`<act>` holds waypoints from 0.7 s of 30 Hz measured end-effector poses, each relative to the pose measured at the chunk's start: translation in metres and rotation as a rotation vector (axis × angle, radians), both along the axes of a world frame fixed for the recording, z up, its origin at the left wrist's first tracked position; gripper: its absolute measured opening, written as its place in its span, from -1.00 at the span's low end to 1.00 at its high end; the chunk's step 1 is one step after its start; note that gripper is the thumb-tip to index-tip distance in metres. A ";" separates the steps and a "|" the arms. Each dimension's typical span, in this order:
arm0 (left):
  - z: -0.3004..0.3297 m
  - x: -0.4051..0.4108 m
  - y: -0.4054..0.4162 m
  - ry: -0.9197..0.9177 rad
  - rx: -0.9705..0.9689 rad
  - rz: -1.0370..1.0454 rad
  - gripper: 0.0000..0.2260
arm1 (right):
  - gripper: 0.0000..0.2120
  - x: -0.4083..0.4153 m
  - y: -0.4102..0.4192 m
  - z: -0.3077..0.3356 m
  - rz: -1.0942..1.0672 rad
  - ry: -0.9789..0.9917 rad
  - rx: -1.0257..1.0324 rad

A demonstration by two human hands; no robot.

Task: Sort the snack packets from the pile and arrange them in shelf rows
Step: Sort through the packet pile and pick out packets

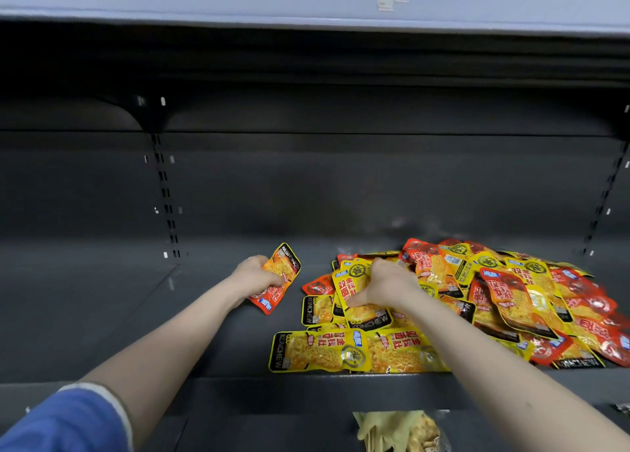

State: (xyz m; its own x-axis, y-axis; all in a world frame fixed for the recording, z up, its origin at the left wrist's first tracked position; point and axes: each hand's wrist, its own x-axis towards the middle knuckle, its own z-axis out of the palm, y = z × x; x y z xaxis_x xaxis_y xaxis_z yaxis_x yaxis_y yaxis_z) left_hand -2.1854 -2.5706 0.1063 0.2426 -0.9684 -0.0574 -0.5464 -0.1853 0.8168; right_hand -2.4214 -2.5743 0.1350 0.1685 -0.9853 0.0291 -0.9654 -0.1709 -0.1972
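Note:
A pile of red and yellow snack packets (511,294) covers the right half of the dark shelf (102,315). My left hand (252,276) grips a red packet (284,274) just left of the pile, held tilted above the shelf floor. At the pile's left edge my right hand (385,286) presses down on a yellow packet (361,301), thumb along its lower side and fingers curled over its top. Two yellow packets (351,351) lie flat side by side at the front of the pile.
The shelf's dark back panel (341,185) has slotted uprights at left (167,199) and right (603,199). An upper shelf edge (306,4) with price tags overhangs. Below the front lip lies a pale clear-wrapped packet (399,431).

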 end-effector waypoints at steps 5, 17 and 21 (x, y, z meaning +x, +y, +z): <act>0.000 0.008 0.014 0.050 -0.015 0.063 -0.78 | -0.42 0.001 0.002 -0.006 -0.026 -0.185 -0.069; 0.004 0.043 0.063 0.081 -0.123 0.214 -0.80 | -0.71 0.020 -0.008 0.000 0.197 -0.739 -0.183; 0.013 0.080 0.086 0.090 -0.160 0.238 -0.85 | -0.80 0.074 0.008 0.008 0.226 -0.734 -0.089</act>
State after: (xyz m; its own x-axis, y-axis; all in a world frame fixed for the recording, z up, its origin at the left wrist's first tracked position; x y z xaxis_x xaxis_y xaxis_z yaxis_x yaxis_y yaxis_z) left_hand -2.1058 -2.4849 0.1193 0.4651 -0.8833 0.0598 -0.4269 -0.1646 0.8892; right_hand -2.3477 -2.5662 0.1434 0.2723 -0.9180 0.2884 -0.5323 -0.3934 -0.7496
